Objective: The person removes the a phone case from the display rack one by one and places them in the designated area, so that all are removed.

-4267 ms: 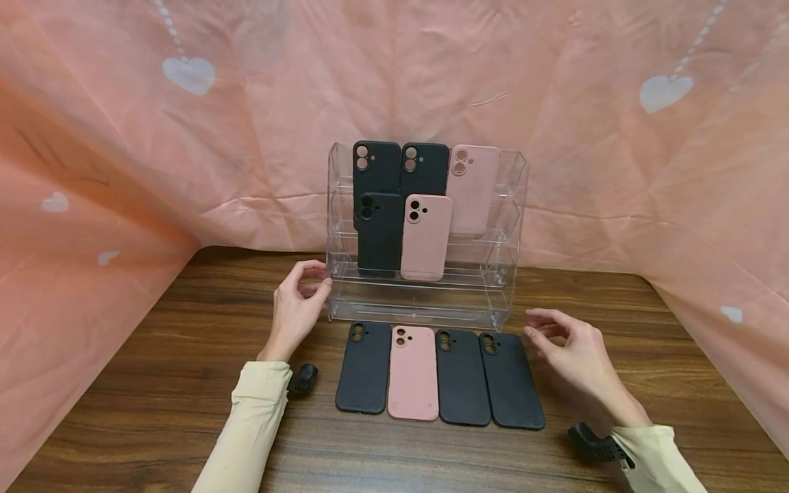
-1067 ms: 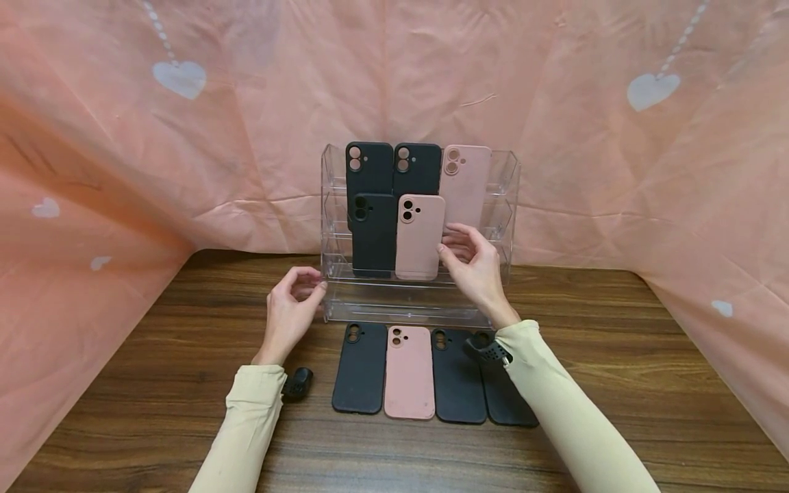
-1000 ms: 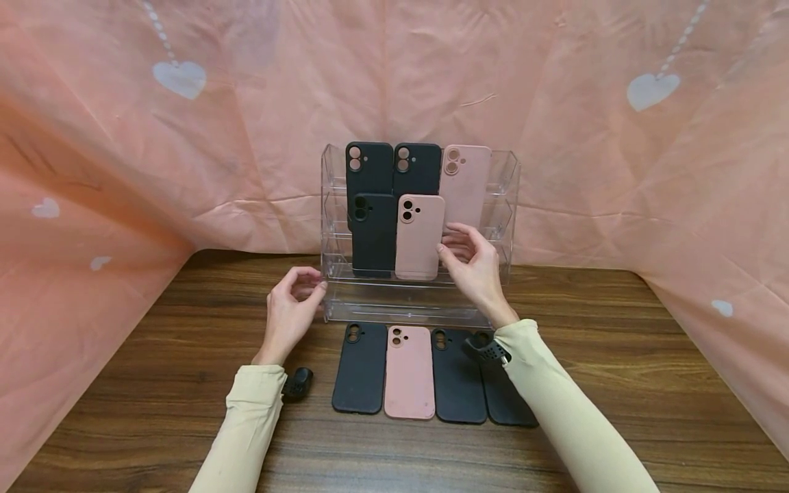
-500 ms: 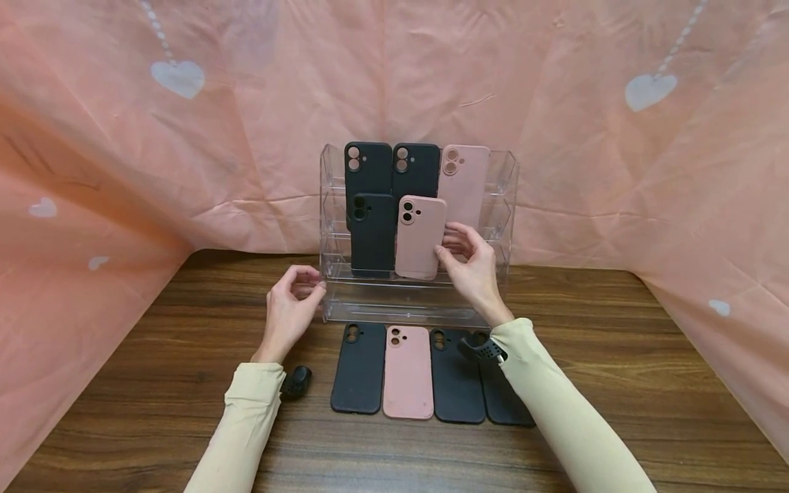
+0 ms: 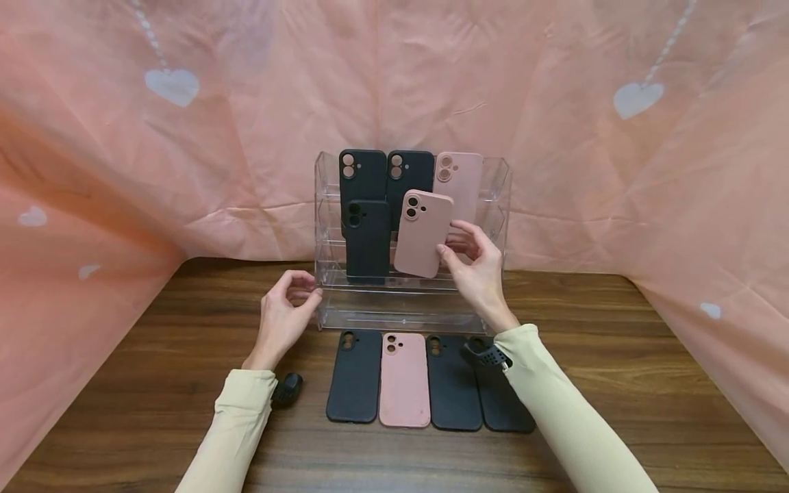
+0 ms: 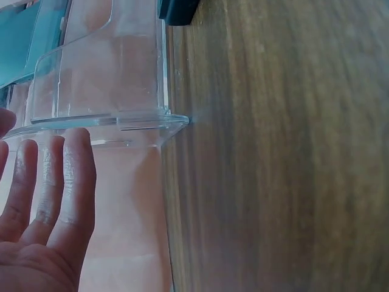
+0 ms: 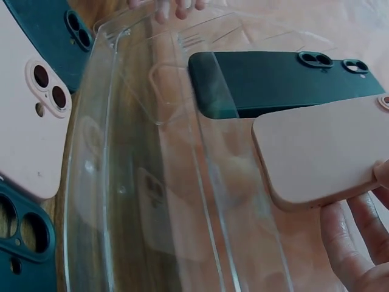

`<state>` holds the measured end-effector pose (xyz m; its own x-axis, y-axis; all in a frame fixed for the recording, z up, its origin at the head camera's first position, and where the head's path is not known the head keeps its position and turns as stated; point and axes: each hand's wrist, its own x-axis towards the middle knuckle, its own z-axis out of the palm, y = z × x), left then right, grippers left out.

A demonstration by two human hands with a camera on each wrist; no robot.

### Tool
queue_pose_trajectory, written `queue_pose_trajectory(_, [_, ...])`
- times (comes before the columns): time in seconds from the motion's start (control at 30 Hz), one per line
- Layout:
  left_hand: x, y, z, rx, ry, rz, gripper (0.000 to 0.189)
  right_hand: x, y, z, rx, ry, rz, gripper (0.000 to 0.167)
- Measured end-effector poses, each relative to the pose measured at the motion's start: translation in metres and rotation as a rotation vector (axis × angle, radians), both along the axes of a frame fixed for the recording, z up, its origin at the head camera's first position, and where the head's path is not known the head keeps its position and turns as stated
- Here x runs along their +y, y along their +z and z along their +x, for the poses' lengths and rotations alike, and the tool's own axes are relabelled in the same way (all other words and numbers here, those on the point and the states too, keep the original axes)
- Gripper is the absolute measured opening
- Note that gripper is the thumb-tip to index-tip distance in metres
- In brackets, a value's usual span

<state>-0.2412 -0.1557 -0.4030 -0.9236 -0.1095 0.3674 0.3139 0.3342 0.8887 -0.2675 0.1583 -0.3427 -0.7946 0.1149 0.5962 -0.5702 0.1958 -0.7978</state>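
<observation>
My right hand pinches a pink phone case by its right edge, thumb in front and fingers behind. The case leans slightly, in front of the clear acrylic display stand. In the right wrist view the pink case overlaps a dark phone case standing in the stand. At the stand's left side, my left hand has its fingertips right at the side panel. The left wrist view shows those fingers nearly straight beneath the clear edge.
Two black cases and a pink case stand in the back tier. Another black case stands in front of them. Several cases lie in a row on the wooden table, including a pink one. Pink cloth hangs behind.
My right hand has come from the table's right side to the pink case in the front tier, then raised and tilted it. My left hand has stayed beside the stand.
</observation>
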Motion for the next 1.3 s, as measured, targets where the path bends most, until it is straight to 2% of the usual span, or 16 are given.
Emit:
queue_pose_trajectory(0.2, [0.000,0.000,0.001,0.005,-0.008,0.002,0.022,0.004,0.005,0.007,0.004,0.017,-0.013,0.047])
queue_pose_trajectory(0.37, [0.000,0.000,0.001,0.002,-0.002,0.002,0.022,0.007,0.007,0.011,0.006,0.033,0.018,0.049])
queue_pose_trajectory(0.57, [0.000,0.000,0.001,0.000,0.001,-0.003,0.021,0.013,0.006,0.018,0.012,0.055,0.051,0.057])
queue_pose_trajectory(0.83, [0.000,0.001,0.000,0.006,-0.011,0.003,0.021,0.023,0.003,0.026,-0.024,0.070,0.060,0.067])
queue_pose_trajectory(0.97, [0.001,0.001,-0.001,0.008,-0.020,0.003,0.021,0.028,0.003,0.030,-0.048,0.079,0.060,0.069])
queue_pose_trajectory(1.3, [-0.001,0.000,-0.001,0.019,-0.015,-0.008,0.021,0.043,0.004,0.040,-0.046,0.146,0.047,0.070])
